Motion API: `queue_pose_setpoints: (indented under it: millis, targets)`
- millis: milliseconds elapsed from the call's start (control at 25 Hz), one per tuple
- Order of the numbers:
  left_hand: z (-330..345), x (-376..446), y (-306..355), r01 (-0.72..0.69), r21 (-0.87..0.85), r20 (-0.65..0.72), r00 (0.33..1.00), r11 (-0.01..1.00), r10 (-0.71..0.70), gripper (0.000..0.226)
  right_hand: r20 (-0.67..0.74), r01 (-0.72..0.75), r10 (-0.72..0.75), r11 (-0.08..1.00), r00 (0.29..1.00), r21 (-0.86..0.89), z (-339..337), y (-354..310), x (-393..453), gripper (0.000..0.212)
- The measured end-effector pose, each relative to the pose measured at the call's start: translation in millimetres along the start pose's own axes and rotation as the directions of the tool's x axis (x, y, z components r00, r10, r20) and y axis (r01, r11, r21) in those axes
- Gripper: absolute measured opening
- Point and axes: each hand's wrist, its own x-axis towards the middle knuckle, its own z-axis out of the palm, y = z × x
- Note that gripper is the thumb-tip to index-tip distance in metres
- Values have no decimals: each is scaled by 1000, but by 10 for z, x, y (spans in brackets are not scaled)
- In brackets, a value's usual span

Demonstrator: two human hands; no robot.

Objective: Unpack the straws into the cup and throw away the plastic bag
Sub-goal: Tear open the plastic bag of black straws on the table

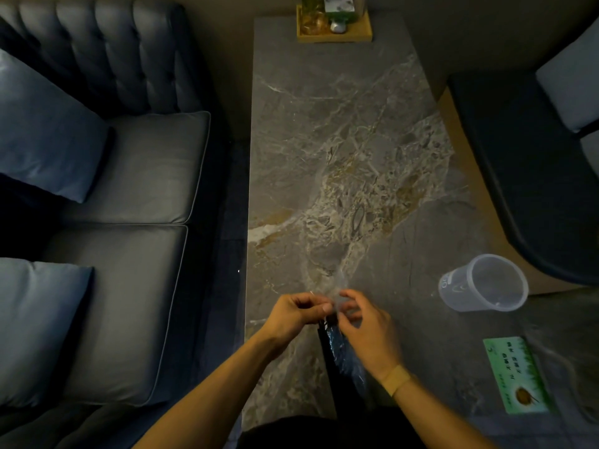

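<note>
A clear plastic bag (343,351) full of dark straws hangs upright over the near end of the marble table (340,140). My left hand (295,314) and my right hand (366,325) both pinch the bag's transparent top, fingertips close together. The dark straw ends (324,325) show just below my fingers. A clear plastic cup (483,283) stands empty on the table to the right of my hands, well apart from them.
A green printed card (515,374) lies on the table near right. A wooden tray (334,24) with bottles sits at the table's far end. A dark blue sofa (113,189) with cushions runs along the left; a dark seat (534,173) is at the right.
</note>
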Motion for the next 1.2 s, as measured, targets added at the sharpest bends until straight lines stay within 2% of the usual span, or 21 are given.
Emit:
queue_pose_setpoints:
  millis: [160, 240, 320, 360, 480, 600, 720, 880, 1040, 1200]
  targets:
    - [29, 9, 8, -3, 19, 38, 999, 1000, 2, 10, 89, 37, -27, 994, 996, -103, -44, -44, -10, 65]
    - [39, 12, 18, 7, 26, 37, 999, 1000, -8, 7, 29, 20, -17, 995, 999, -102, -72, -52, -10, 60]
    - [32, 14, 29, 14, 28, 18, 1000, 1000, -14, 7, -83, -46, 46, 999, 995, 6, -144, -19, 38, 47]
    - [21, 19, 35, 15, 22, 5, 1000, 1000, -15, 8, -97, -88, 98, 991, 991, 103, -192, 9, 72, 40]
    - [-26, 46, 69, 20, -3, -13, 1000, 1000, -20, 7, -25, -165, 190, 903, 981, 397, -349, 91, 154, 16]
    - [-54, 67, 122, 35, -66, -30, 999, 997, -37, 9, 17, -211, 235, 838, 972, 504, -508, 186, 177, 7]
    - [-39, 81, 158, 28, -73, -119, 992, 997, -37, 8, 79, -251, 247, 819, 966, 516, -619, 235, 161, 6]
    - [31, 74, 174, -43, -15, -243, 969, 999, 38, 7, 114, -252, 227, 820, 967, 513, -691, 165, 151, 5]
    - [87, 33, 245, -115, 99, -226, 965, 988, 135, 11, 140, -205, 153, 818, 978, 537, -811, 18, 139, 13]
    - [155, -16, 398, -215, 125, -178, 956, 969, 235, 18, 105, -92, 48, 871, 993, 482, -1039, -129, 76, 17]
